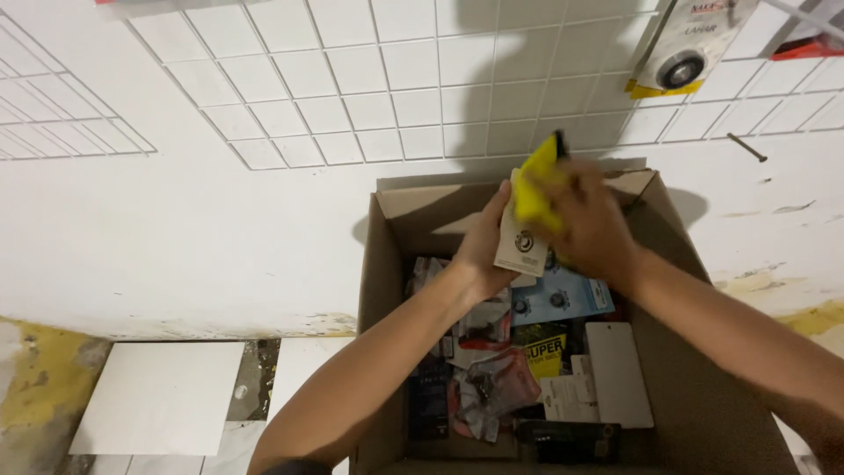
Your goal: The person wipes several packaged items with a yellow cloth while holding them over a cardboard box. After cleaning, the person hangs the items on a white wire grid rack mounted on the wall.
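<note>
- Both hands are up over the far end of the open cardboard box (387, 264), meeting on one small carded packet (520, 236) held above the contents, not resting on them.
- The left hand (482, 251) comes in from the near left and clamps the packet's left edge, thumb lying up along the pale card.
- The right hand (591, 224) reaches in from the right and closes over the packet's upper part, where the yellow piece (536, 180) sticks out; it is motion-blurred, so exactly which fingers pinch I cannot tell.
- The packet stands roughly upright, long axis running from the box floor up toward the white tiled wall (352, 88), tilted a touch to the right at the top.
- So the packet sits between the two hands, touching both; neither has to travel to reach it, and the left has the firmer, clearer hold low down.
- Below them the box is packed with loose packets: a light blue card (563, 299), a yellow-and-black label (541, 347), a plain white card (620, 374).
- More packaged goods hang on the wall grid at the upper right (694, 44), well apart from the hands.
</note>
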